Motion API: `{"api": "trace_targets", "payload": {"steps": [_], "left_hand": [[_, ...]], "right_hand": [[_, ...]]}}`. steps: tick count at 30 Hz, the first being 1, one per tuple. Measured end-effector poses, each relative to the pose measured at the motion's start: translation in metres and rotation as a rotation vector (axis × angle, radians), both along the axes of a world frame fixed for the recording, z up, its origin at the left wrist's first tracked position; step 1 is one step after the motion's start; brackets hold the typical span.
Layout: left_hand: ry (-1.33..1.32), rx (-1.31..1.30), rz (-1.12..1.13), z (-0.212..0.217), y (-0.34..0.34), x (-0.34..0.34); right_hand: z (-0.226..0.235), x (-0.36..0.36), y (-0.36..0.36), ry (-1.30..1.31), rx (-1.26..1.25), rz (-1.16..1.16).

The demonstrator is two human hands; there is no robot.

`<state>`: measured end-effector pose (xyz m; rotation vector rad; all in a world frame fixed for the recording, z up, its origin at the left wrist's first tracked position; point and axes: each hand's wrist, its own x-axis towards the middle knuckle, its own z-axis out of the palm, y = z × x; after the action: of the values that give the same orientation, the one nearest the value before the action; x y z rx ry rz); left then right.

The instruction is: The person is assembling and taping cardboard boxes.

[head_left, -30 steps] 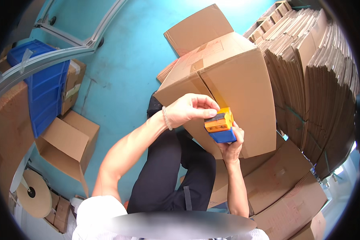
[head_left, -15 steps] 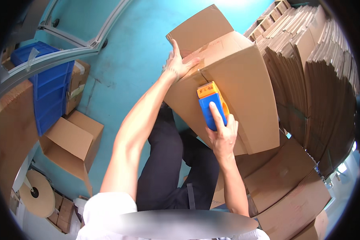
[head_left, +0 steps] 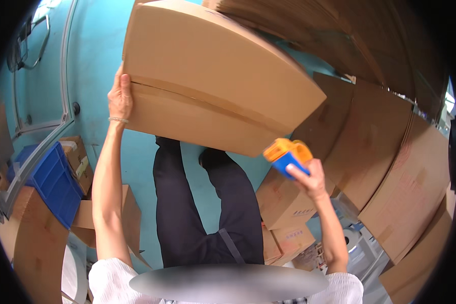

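Note:
A large brown cardboard box hangs tilted in front of me, above the blue floor. A seam runs across the face turned towards me, with a strip of tape along its right part. My left hand grips the box's left edge, thumb on the near face and the other fingers mostly hidden. In my right hand is a blue and orange tape dispenser, held by its blue body. Its orange end is by the box's lower right corner; whether it touches, I cannot tell.
Flattened cardboard sheets lean along the right. Smaller cardboard boxes lie right of my legs. To the left are a metal frame, a blue plastic crate and an open carton.
The box has turned, bringing its seamed face towards me, and shifted left. My left hand went from its top to its left edge. The tape dispenser moved right and down, off the side face.

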<state>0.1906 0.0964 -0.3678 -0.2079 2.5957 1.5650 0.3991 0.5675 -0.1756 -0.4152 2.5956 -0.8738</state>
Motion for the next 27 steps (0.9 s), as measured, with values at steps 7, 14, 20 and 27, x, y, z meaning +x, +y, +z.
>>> {"api": "trace_targets", "payload": {"steps": [7, 14, 20, 27], "left_hand": [[0.294, -0.529, 0.066, 0.010, 0.017, 0.007], [0.439, -0.535, -0.393, 0.017, 0.302, 0.198], [0.327, -0.688, -0.732, -0.008, 0.344, 0.208], [0.238, -0.627, -0.768, 0.004, 0.370, 0.201]], "right_hand": [[-0.063, 0.042, 0.073, -0.003, 0.224, -0.100], [-0.082, 0.056, 0.095, 0.006, 0.153, -0.068], [-0.090, 0.050, 0.154, 0.013, 0.286, -0.081], [-0.137, 0.017, 0.102, -0.105, 0.047, -0.519]]}}
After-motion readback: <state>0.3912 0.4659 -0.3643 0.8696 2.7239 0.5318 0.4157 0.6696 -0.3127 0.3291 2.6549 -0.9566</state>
